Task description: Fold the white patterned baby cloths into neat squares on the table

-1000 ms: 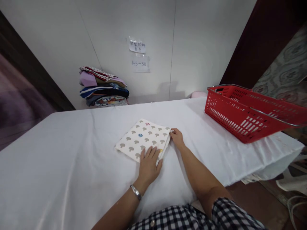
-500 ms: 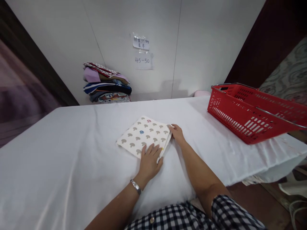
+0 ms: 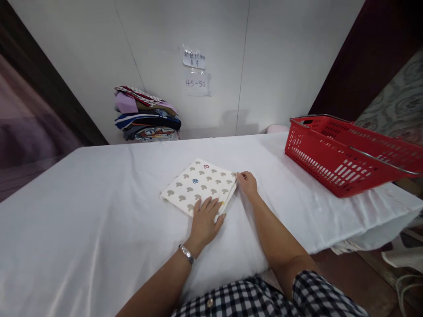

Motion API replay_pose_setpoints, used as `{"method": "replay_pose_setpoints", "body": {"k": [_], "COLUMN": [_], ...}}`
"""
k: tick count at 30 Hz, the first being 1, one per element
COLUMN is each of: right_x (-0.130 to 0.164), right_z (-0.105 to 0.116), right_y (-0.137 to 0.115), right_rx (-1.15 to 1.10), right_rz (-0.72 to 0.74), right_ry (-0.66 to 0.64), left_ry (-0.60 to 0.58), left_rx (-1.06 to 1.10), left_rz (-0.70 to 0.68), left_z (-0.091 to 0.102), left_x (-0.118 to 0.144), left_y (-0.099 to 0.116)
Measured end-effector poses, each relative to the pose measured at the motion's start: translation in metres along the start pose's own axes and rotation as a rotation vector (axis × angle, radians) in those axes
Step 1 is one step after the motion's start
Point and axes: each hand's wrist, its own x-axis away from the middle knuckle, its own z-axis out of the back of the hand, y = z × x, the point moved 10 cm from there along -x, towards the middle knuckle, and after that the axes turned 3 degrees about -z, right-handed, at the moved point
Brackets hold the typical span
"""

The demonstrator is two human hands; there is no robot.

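Observation:
A folded white cloth [image 3: 198, 182] with a print of grey mushrooms, plus a few coloured ones, lies flat on the table in front of me. My left hand [image 3: 206, 220] rests with outstretched fingers on its near edge, a silver bracelet on the wrist. At the cloth's right corner, my right hand [image 3: 247, 182] pinches the fabric between thumb and fingertips. The layers along the right edge show slightly apart.
A white-covered table [image 3: 82, 211] spreads beneath the cloth. The red plastic basket [image 3: 330, 163] stands at the right end. Against the back wall is a stack of folded fabrics [image 3: 148, 116], left of two paper signs [image 3: 198, 83].
My right hand has shifted slightly right, and the cloth's right corner is drawn out a little with it. My left hand stays on the near edge.

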Motion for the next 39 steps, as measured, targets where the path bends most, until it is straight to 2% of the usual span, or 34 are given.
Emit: {"method": "replay_pose_setpoints", "body": {"k": [2, 5, 8, 11, 15, 18, 22, 28, 32, 34, 36, 39], "right_x": [0.006, 0.014, 0.019, 0.018, 0.016, 0.016, 0.018, 0.021, 0.023, 0.021, 0.018, 0.022], "right_z": [-0.002, -0.016, -0.027, -0.032, -0.027, -0.021, -0.018, -0.017, -0.020, -0.020, -0.020, -0.025], "right_y": [-0.001, -0.003, -0.002, 0.000, 0.000, 0.003, 0.010, 0.011, 0.018, 0.020, 0.015, 0.000], "right_rx": [0.052, 0.064, 0.027, -0.054, -0.106, -0.102, -0.032, 0.059, 0.021, 0.005, 0.020, 0.053], "right_rz": [-0.011, -0.012, -0.047, -0.098, -0.110, -0.126, -0.157, -0.197, -0.253, -0.217, -0.101, 0.087], "right_ry": [-0.044, -0.176, -0.244, -0.248, -0.188, -0.157, -0.174, -0.187, -0.194, -0.179, -0.152, -0.155], "left_ry": [0.022, 0.054, 0.035, -0.029, -0.105, -0.134, -0.110, -0.037, -0.051, -0.080, -0.108, -0.132], "left_rx": [0.032, 0.075, 0.085, 0.042, -0.021, -0.026, -0.063, -0.027, -0.058, -0.078, -0.097, -0.111], "left_rz": [0.026, 0.082, 0.152, 0.199, 0.227, 0.212, 0.151, 0.046, -0.003, -0.019, -0.049, -0.096], "left_z": [0.003, 0.007, 0.006, 0.003, -0.001, -0.003, -0.001, -0.001, -0.008, -0.011, -0.010, 0.001], "left_x": [0.000, -0.002, -0.009, -0.019, -0.032, -0.035, -0.032, -0.009, 0.002, 0.002, 0.000, 0.003], "left_y": [-0.003, -0.009, -0.016, -0.018, -0.017, -0.015, -0.009, 0.010, 0.019, 0.019, 0.015, -0.003]}}
